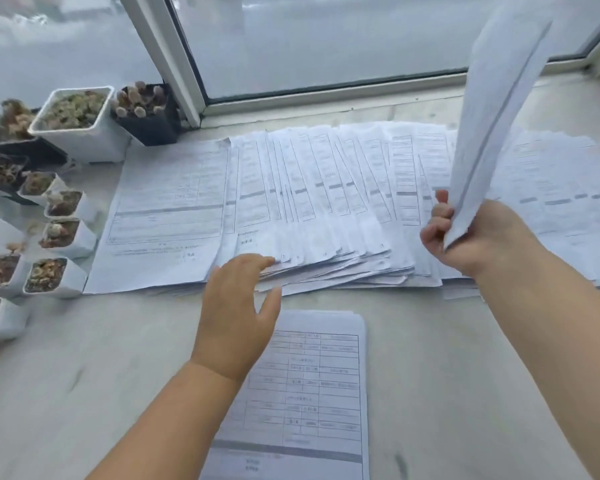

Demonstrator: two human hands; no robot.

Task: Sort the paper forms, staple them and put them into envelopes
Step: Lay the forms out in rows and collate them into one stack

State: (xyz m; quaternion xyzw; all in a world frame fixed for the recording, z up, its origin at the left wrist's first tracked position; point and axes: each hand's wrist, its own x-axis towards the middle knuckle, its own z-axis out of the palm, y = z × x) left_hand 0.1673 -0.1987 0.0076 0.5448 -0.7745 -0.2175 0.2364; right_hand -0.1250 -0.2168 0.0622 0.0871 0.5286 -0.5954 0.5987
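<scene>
Left hand (236,317) spread, right hand (465,233) clenched

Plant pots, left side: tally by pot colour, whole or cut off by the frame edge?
White pots: 7, the big square one at the back, six small ones running down to the lowest.
Black pots: 3 clearly told, among them the one by the window frame; the dark cluster at the left edge may hide more.
Total: 10 at least.

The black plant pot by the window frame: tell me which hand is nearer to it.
Left. The left hand reaches over the fanned forms, below and right of the black pot. The right hand holds up sheets far to its right.
</scene>
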